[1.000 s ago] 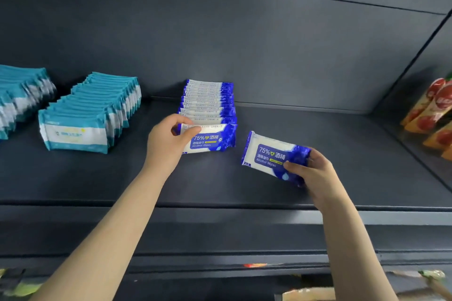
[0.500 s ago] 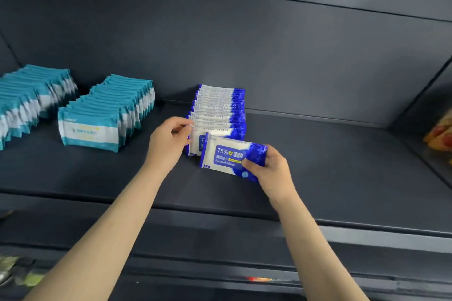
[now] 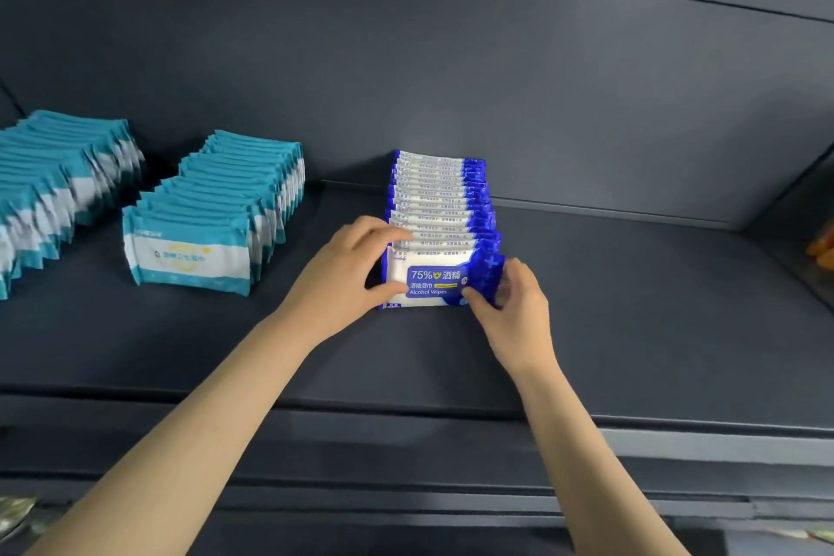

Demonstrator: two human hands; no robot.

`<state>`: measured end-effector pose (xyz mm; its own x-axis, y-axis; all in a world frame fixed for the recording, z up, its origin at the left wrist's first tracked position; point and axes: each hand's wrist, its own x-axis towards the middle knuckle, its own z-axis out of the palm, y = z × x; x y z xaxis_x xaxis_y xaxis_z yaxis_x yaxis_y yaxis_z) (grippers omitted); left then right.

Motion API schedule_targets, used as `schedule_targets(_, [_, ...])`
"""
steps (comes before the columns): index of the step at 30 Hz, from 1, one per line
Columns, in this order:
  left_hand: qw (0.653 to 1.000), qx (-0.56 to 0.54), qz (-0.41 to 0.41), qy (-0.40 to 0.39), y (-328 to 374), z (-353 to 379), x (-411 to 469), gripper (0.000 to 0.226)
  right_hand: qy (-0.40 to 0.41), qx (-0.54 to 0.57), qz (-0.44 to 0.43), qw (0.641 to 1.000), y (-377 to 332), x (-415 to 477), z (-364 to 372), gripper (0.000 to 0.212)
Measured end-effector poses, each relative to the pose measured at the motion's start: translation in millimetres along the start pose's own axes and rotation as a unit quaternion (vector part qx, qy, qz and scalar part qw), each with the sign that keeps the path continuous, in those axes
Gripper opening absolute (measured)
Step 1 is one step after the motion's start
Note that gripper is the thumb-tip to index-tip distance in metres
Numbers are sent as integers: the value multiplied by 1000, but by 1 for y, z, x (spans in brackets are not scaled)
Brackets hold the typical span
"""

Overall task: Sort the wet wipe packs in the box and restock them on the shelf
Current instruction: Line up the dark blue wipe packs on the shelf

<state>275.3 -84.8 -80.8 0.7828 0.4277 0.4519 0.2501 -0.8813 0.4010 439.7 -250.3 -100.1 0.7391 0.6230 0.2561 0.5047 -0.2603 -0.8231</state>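
Observation:
A blue and white alcohol wipe pack (image 3: 431,282) stands upright at the front of a row of blue wipe packs (image 3: 440,199) on the dark shelf (image 3: 632,330). My left hand (image 3: 349,273) grips the pack's left end, fingers over its top and thumb on its front. My right hand (image 3: 512,302) pinches the pack's blue right end. The box is out of view.
Two rows of teal and white wipe packs stand to the left, the nearer teal row (image 3: 216,217) and another teal row (image 3: 49,190) at the far left. Orange packets (image 3: 823,251) show at the right edge. The shelf's front lip (image 3: 677,442) runs below my arms.
My right hand carried the blue pack left and set it against the front of the blue row. My left hand shifted onto that pack's left end.

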Motion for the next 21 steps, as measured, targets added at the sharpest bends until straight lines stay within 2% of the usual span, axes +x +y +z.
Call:
schedule_targets(3, [997,50,57,26,-1,-3,5,54,-14,-20,-3,1000,2,-2,-1,23])
schedule_targets(9, [986,99,124,42,-6,-5,14,49,26,-91,-26,995,3,-2,-1,26])
schedule_targets(15, [980,120,140,74,-15,2,8,50,30,-122,-21,992,4,1,-2,29])
schedule_targets(21, [982,131,127,46,-14,0,9,54,16,-125,15,992,3,0,-6,30])
